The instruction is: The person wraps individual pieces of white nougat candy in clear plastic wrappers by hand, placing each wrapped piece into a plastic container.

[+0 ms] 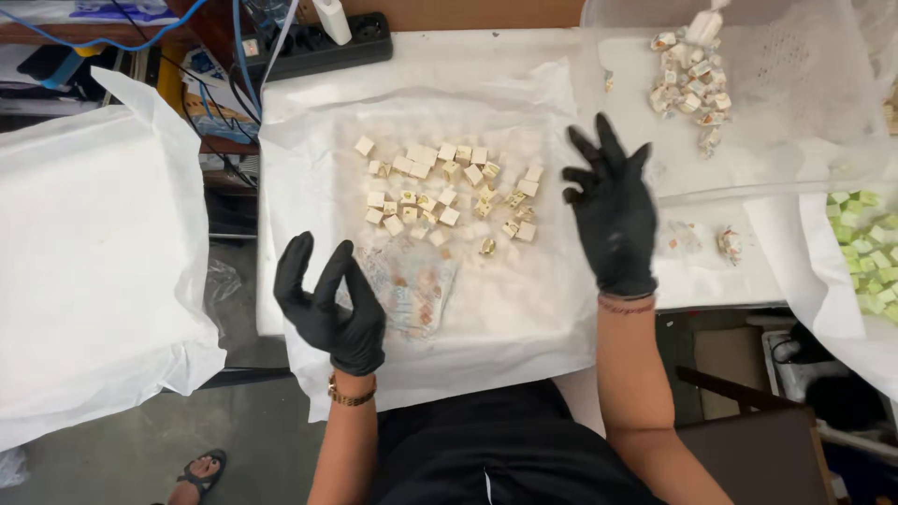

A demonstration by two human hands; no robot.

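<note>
while both gloved hands hover with released grips, left hand [329, 309] and right hand [613, 210] flank pale cubes [449, 192].

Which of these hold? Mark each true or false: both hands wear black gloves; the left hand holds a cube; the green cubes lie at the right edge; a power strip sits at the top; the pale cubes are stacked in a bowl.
1. Both hands, left and right, wear black gloves. True.
2. The left hand holds a cube. False: its fingers are spread and empty.
3. Green cubes lie at the right edge. True.
4. A power strip sits at the top. True.
5. The pale cubes are stacked in a bowl. False: they lie loose on white paper.
</note>
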